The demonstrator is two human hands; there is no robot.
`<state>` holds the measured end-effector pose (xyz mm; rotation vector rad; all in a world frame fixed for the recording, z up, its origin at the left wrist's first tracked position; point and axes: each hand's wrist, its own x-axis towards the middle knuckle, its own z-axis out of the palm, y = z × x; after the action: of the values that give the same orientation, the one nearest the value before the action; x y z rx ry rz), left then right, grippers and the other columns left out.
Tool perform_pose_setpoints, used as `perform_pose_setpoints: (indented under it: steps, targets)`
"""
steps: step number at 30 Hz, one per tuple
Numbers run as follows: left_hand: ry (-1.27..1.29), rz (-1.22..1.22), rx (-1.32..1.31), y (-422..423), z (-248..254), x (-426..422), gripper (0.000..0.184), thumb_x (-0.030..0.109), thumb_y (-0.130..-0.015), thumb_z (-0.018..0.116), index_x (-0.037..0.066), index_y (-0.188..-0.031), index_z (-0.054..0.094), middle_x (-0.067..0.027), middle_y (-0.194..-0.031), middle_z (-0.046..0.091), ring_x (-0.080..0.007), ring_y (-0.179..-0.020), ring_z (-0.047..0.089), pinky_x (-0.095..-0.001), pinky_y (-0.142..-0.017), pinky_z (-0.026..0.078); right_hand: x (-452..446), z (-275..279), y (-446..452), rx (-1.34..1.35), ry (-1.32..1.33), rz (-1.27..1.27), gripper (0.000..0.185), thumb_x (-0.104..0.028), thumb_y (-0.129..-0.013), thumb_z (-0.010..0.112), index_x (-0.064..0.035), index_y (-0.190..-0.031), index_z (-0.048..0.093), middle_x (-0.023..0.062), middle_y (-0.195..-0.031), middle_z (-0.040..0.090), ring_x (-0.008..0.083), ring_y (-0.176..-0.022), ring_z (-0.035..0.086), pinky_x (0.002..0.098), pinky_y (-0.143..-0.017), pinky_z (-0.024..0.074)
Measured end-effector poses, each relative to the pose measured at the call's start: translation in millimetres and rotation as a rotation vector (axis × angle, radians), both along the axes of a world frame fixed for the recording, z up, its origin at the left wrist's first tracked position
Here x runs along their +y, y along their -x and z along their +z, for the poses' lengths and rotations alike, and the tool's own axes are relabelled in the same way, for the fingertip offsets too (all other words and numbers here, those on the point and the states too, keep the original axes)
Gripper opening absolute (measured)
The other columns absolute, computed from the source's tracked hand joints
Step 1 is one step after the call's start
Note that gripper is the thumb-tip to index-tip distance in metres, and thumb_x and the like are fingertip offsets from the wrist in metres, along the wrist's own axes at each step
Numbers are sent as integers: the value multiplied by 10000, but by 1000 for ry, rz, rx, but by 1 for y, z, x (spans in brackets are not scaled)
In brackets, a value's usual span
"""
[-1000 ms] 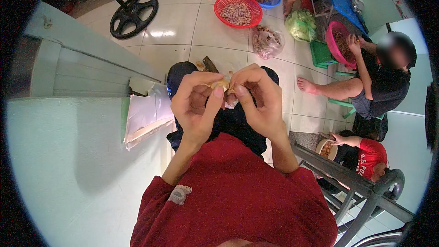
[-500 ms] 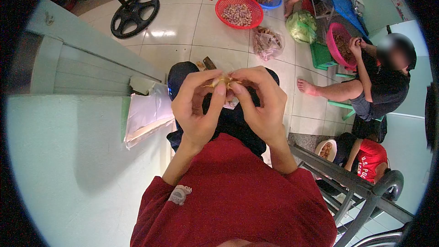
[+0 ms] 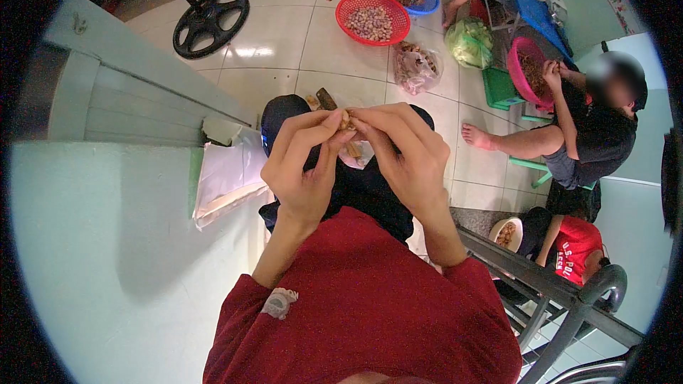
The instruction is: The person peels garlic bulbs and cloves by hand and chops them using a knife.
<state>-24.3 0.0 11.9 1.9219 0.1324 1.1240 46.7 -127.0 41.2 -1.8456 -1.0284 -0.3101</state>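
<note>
Pinched between the fingertips of both hands, above my lap, is a small brownish-yellow shallot, mostly covered by the fingers. My left hand closes on it from the left side, thumb against fingers. From the right, my right hand grips it in the same way. Just below the fingertips, between my knees, a whitish plastic bag partly shows, with brownish bits at it. Beyond the hands a cleaver-like blade lies on the floor.
On the tiles ahead stand a red basket of peeled shallots, a blue basket and plastic bags. At right a person works over a pink basket. A metal railing runs nearby; a wall is left.
The fingers have shifted and closed more around the shallot, which now looks browner and more hidden. My left hand has turned slightly. More of the plastic bag below shows.
</note>
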Motion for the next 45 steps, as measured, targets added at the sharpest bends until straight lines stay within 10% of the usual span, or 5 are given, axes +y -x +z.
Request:
perform_pose_setpoints:
  steps: [18, 31, 45]
  targets:
    - [420, -277, 23, 2, -11, -5, 211, -43, -939, 566, -43, -1148, 534, -172, -1035, 650, -179, -786, 648, -266, -674, 539, 0, -5, -4, 124, 9, -26, 207, -21, -847, 685, -15, -1028, 586, 138, -942, 622, 277, -776, 664, 333, -651, 536]
    - [580, -292, 49, 0, -9, 1, 154, 76, -995, 525, -8, -1123, 507, -187, -1035, 660, -164, -725, 613, -248, -611, 487, -3, -29, -14, 745, -246, 175, 149, -124, -966, 596, 9, -1033, 605, 48, -736, 638, 67, -684, 609, 230, -615, 484]
    - [650, -84, 111, 20, -30, 37, 157, 41, -980, 542, -36, -1117, 531, -170, -1042, 666, -159, -763, 636, -247, -642, 497, 35, -359, -88, 685, 387, -196, 196, -133, -754, 769, 25, -854, 709, 201, -801, 699, 318, -754, 688, 395, -712, 528]
